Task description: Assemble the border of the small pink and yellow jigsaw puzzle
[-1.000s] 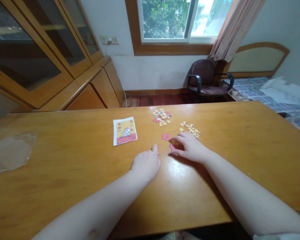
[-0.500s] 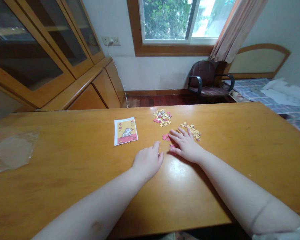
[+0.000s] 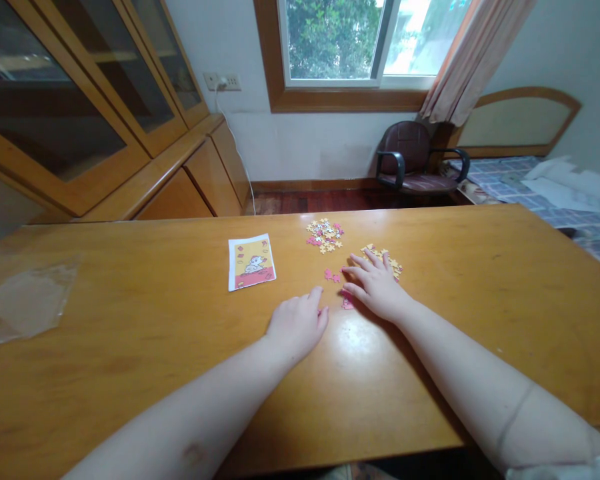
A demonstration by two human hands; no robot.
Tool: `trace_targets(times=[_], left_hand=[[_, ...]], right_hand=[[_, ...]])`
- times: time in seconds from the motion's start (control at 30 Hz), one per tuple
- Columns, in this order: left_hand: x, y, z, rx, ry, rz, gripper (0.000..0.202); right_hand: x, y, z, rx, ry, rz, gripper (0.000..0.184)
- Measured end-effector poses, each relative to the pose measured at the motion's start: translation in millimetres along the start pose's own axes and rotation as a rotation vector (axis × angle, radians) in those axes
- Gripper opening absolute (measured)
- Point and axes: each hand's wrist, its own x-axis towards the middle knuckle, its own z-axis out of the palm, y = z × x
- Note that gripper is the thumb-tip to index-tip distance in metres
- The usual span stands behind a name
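Observation:
My left hand [image 3: 299,325] is low over the table, its thumb and forefinger closed on a small pink puzzle piece [image 3: 321,311], mostly hidden by the fingers. Spread open, my right hand [image 3: 380,288] lies palm down beside a pile of yellow puzzle pieces [image 3: 394,267] and covers part of it. Near its thumb is a pink puzzle piece or joined pieces [image 3: 347,301]. Just left of its fingertips lie pink puzzle pieces [image 3: 332,275]. Farther back is a mixed pile of yellow, white and pink puzzle pieces [image 3: 325,235].
A reference picture card [image 3: 253,263] with a white animal lies left of the pieces. On the left of the wooden table [image 3: 155,320] rests a clear plastic bag [image 3: 27,300]. Beyond the table stand a chair [image 3: 410,160] and a glass-doored cabinet [image 3: 80,100].
My right hand has shifted slightly right, uncovering more of the pink pieces. The left hand has moved only a little toward me.

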Motion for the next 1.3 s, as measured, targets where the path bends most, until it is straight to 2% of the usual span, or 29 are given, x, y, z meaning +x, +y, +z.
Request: trace_targets(times=[0.1,0.2,0.5,0.7,0.8,0.93,1.0,1.1,1.17,1.3], left_hand=[[-0.2,0.6,-0.9,0.001,-0.006,-0.007,0.037],[-0.5,1.6,-1.6,0.014,-0.015,-0.042,0.037],[0.0,0.9,7.6,0.071,-0.012,-0.091,0.050],[-0.5,1.2,2.9,0.108,-0.016,-0.129,0.055],[-10.2,4.5,-10.9,0.139,-0.019,-0.178,0.054],[-38.9,8.8,-49.2,0.140,-0.055,-0.241,0.039],[-52.7,7.7,-70.1,0.101,-0.071,-0.237,0.039],[-58.3,1.1,-85.8,0.098,-0.049,-0.248,0.040],[-50.6,-5.2,-79.9,0.090,-0.012,-0.232,0.040],[-26.6,-17.5,-42.4,0.015,0.071,-0.077,0.033]], right_hand=[[2.2,3.6,0.6,0.043,0.083,0.024,0.028],[3.9,6.3,1.8,0.055,0.139,0.057,0.020],[4.7,12.2,8.0,0.042,0.159,0.037,0.013],[2.6,13.2,3.5,0.081,0.134,0.031,0.024],[1.0,10.8,-1.8,0.042,0.125,0.050,0.018],[-0.9,6.9,-5.0,-0.042,0.110,0.082,0.020],[-1.1,5.2,-5.3,-0.058,0.098,0.093,0.019],[-1.1,3.9,-6.6,-0.070,0.081,0.097,0.017],[-1.5,3.8,-8.0,-0.090,0.083,0.106,0.017],[-2.7,4.0,-9.6,-0.142,0.084,0.129,0.017]])
